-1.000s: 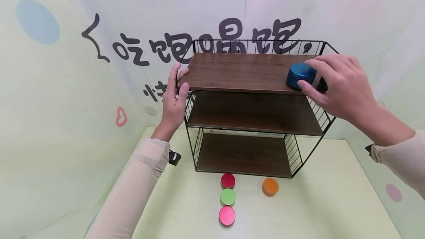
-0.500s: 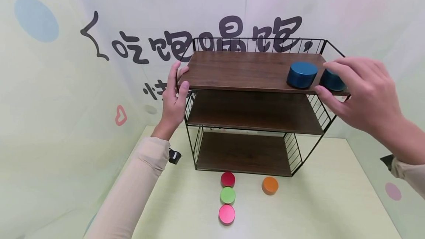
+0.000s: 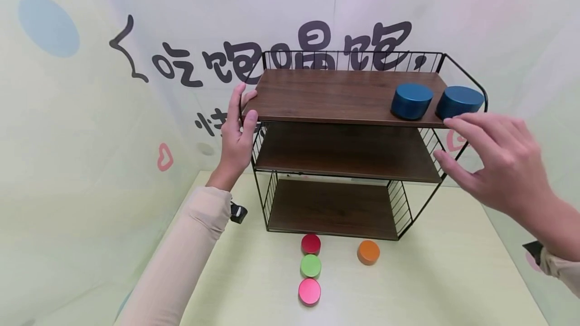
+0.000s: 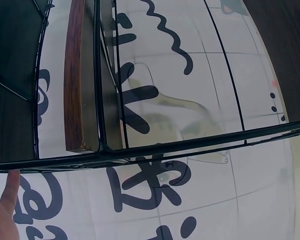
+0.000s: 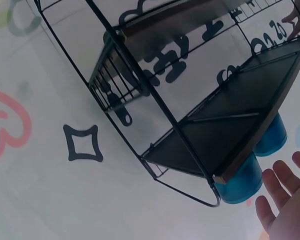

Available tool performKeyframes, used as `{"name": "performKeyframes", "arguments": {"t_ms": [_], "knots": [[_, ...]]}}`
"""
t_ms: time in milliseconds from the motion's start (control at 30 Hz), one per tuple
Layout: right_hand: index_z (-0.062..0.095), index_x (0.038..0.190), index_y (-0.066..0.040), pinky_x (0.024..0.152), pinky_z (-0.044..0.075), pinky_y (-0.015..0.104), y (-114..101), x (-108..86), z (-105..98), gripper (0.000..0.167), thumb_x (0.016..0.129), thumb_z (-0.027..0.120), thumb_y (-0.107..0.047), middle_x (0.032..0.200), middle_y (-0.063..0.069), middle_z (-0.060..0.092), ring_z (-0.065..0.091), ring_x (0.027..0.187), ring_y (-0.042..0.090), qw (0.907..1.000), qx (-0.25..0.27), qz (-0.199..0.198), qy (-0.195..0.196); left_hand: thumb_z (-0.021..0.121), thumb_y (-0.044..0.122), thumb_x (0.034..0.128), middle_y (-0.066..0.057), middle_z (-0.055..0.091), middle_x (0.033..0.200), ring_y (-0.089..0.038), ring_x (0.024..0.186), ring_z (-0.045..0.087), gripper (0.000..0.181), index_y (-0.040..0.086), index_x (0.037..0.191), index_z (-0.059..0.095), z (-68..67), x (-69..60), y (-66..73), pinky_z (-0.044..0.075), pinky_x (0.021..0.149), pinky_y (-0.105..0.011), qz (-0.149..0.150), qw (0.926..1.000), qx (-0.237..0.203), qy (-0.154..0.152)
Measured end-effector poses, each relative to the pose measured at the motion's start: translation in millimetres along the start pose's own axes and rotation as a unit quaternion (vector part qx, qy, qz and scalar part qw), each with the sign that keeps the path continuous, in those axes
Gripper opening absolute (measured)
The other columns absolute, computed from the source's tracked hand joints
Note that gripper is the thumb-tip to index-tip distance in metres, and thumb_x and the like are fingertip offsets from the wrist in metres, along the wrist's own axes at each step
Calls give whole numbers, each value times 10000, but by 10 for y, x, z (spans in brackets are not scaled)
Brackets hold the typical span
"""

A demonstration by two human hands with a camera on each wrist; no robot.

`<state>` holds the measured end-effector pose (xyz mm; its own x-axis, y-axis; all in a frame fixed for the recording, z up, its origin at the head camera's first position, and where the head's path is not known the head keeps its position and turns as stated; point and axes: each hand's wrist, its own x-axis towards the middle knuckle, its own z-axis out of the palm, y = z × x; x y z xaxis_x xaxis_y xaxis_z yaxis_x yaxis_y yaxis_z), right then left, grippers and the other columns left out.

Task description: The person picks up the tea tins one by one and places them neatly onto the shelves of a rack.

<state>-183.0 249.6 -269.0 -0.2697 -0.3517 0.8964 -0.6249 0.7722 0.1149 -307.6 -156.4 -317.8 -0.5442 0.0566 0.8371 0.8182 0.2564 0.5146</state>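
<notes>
In the head view, a three-tier shelf rack with dark wood boards and a black wire frame stands on the table. My left hand holds its upper left side, thumb at the front edge and fingers at the side. Two blue round tins sit on the top board's right end: an inner tin and an outer tin. Just below and right of the outer tin is my right hand, thumb and fingers apart, holding nothing. The right wrist view shows both tins beyond the board's edge, close to the fingertips.
On the pale table, a red tin, a green tin and a pink tin form a column before the rack. An orange tin stands to their right. Printed fabric walls enclose the table.
My right hand has drawn away from the blue tins, rightward and then down, leaving both in plain sight on the top board. My left hand keeps its place on the rack.
</notes>
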Motion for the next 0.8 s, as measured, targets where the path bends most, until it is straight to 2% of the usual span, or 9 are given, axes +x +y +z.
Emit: {"name": "performKeyframes", "arguments": {"t_ms": [133, 267, 367, 500, 800], "knots": [[702, 1108, 57, 742, 377, 529, -10, -137, 32, 649, 960, 529, -551, 1041, 254, 681, 605, 953, 455, 9997, 43, -98, -226, 460, 120, 1048, -109, 568, 1398, -194, 1305, 499, 492, 41, 1516, 328, 1, 3, -2, 408, 1001, -290, 14, 10000, 34, 3], [706, 1076, 58, 693, 368, 526, -56, -267, 110, 615, 960, 550, -524, 1009, 247, 690, 623, 898, 435, 9996, 213, -174, -70, 459, 129, 1050, -100, 568, 1399, -195, 1304, 499, 493, 70, 1522, 332, -3, 1, -1, 406, 1004, -291, 13, 10000, 70, 7], [712, 1054, 53, 707, 383, 520, -90, -364, 171, 579, 962, 562, -498, 978, 232, 696, 626, 851, 422, 9994, 300, -181, 24, 456, 122, 1049, -94, 570, 1397, -192, 1304, 499, 490, 98, 1524, 341, -3, 0, 1, 407, 999, -288, 20, 10000, 69, 11], [717, 1076, 42, 756, 412, 513, -102, -494, 216, 574, 966, 551, -496, 986, 219, 696, 634, 861, 412, 9993, 267, -138, -201, 454, 102, 1047, -96, 572, 1394, -191, 1297, 502, 486, 110, 1522, 350, -2, 2, 4, 411, 981, -281, 43, 10000, 56, 23], [711, 1109, 36, 751, 441, 524, -145, -753, 342, 595, 971, 527, -513, 997, 201, 689, 640, 871, 388, 9976, 316, -93, -614, 458, 91, 1044, -98, 576, 1389, -191, 1295, 506, 488, 108, 1520, 354, 5, 2, 0, 403, 991, -289, 91, 9999, 36, 46]]}}
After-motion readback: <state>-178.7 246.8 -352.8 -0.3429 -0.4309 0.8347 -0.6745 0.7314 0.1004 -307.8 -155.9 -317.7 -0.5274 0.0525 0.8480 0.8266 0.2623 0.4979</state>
